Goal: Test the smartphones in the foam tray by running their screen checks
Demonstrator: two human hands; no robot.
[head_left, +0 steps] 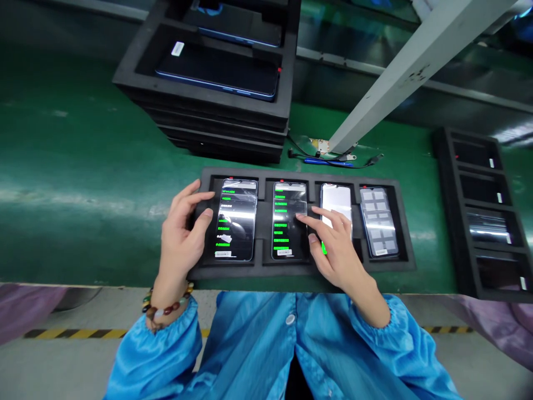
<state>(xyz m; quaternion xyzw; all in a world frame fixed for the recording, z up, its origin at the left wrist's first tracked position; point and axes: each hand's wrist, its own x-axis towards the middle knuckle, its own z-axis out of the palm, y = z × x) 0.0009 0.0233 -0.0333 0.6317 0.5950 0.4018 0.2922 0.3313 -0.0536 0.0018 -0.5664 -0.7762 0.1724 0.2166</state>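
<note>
A black foam tray [306, 176] lies on the green belt with several phones in its slots. My left hand [183, 233] rests open on the tray's left end, fingers beside the first phone [235, 219], whose dark screen shows green text. My right hand [333, 244] is open over the tray. Its index finger touches the screen of the second phone [287, 219], which also shows green text. Partly under that hand is a third phone [337, 203] with a white screen. A fourth phone [378, 221] shows a grey grid.
A stack of black foam trays [208, 105] with dark phones stands behind. Another black tray [483, 211] with several slots lies at the right. Cables and a blue pen [328, 161] lie by a slanted white beam [416, 61]. The belt's near edge runs under my wrists.
</note>
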